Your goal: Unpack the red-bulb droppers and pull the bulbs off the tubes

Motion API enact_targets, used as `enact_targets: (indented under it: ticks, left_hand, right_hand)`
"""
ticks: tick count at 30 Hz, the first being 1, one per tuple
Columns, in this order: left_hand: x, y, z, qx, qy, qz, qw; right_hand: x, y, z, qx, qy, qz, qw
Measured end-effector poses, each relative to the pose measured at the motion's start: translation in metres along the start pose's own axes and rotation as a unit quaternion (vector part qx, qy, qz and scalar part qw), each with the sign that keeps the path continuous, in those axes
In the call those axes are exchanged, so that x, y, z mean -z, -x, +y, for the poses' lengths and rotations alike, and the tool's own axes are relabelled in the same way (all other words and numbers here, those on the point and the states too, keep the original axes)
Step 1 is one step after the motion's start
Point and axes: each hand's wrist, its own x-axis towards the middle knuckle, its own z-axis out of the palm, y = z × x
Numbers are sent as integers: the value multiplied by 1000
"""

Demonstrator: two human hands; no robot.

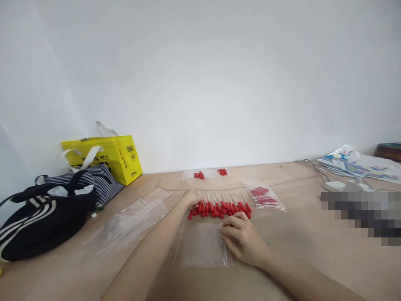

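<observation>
A row of thin pale sticks with red bulb-shaped ends lies on the table, red ends towards me. My left hand reaches to the left end of this row, its fingers bent down and closed around a red-tipped stick; the fingertips are partly hidden. Nearer to me, a clear zip bag lies flat. My right hand rests at that bag's right edge, by the red-lined seal, fingers curled and pinching the edge.
A filled clear bag of red-tipped pieces lies to the right of the row. Behind, against the wall, another bag shows red ends. Several clear bags overlap at left, beside a black bag and a yellow bag. Papers lie at right.
</observation>
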Motion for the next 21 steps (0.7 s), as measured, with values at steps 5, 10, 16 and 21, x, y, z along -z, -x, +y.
enact_targets:
  ticks: [5, 10, 16, 21]
  left_hand:
    - [2, -5, -7, -19, -37, 30, 999]
    - [8, 7, -10, -77, -53, 113, 989]
    - [-8, 73, -31, -247, -59, 153, 955]
    - [-23, 113, -52, -364, -87, 82, 924]
  right_hand:
    - [-1, 1, 4, -10, -14, -8, 1000]
    - [-3, 2, 5, -9, -2, -15, 1000]
    - [2, 1, 9, -4, 15, -6, 1000]
    - [4, -1, 9, -32, 11, -16, 999]
